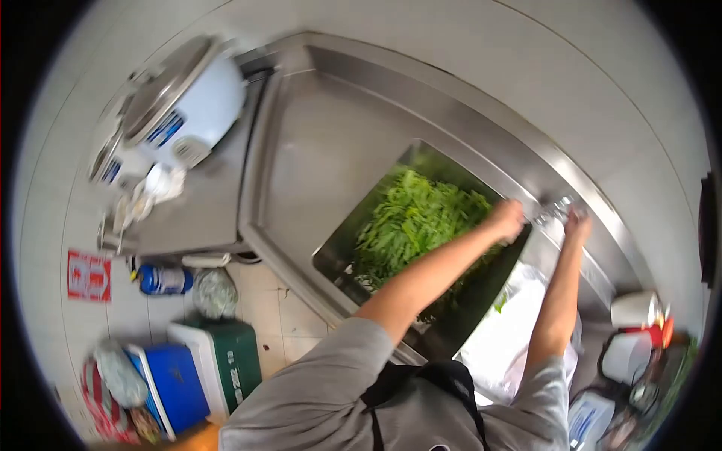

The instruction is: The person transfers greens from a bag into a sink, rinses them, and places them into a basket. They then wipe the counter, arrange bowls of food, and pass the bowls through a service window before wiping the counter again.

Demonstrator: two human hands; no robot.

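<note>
My left hand point(508, 219) is closed above the right rim of a deep metal tray point(361, 218); anything inside its fingers is too small to tell. Leafy greens point(421, 214) are heaped in that tray, which stands in the steel basin. My right hand point(577, 224), also closed, is farther right near the basin's back wall. Between the hands is a shiny, clear item point(558, 213), blurred; whether either hand grips it is unclear. Below it lies a white plastic bag or sheet point(508, 323) with a bit of green leaf on it.
A large white cooker point(199, 98) stands on a metal table point(210, 203) at the upper left. On the floor are a blue cooler point(177, 387) and a green cooler point(237, 361). Containers, including a clear tub point(626, 357), crowd the lower right.
</note>
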